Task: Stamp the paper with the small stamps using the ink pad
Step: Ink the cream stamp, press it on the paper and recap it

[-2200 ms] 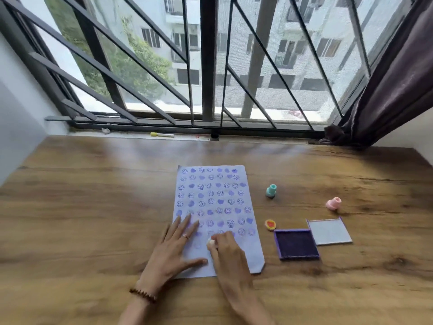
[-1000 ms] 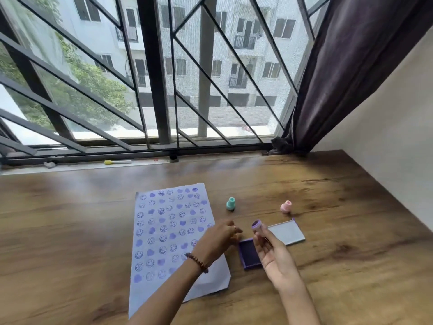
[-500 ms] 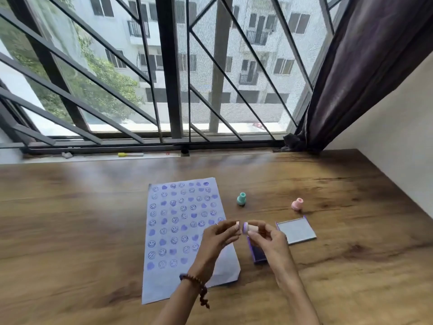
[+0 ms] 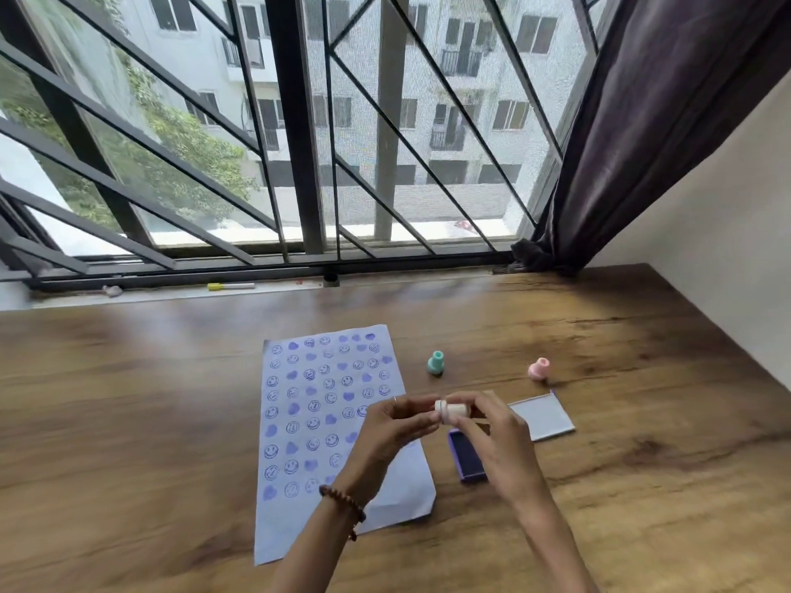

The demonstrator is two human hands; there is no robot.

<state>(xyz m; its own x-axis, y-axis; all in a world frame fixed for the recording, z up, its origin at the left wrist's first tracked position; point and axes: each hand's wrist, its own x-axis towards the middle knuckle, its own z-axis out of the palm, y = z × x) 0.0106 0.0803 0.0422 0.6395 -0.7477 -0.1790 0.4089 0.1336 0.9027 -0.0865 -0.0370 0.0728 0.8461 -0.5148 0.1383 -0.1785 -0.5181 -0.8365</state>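
Note:
A light blue paper covered with purple smiley and heart prints lies on the wooden table. Both hands are raised above its right edge, holding a small white stamp sideways between them. My right hand pinches the stamp's body, and the fingertips of my left hand touch its end. The purple ink pad sits open on the table, partly hidden under my right hand. Its lid lies to the right. A teal stamp and a pink stamp stand farther back.
A barred window runs along the table's far edge, with a yellow marker on the sill. A dark curtain hangs at the right, beside a white wall.
My hands left the paper and rose over the ink pad; the right hand turned the stamp sideways and the left hand came to its end. The small red-and-yellow piece near the pad is out of sight.

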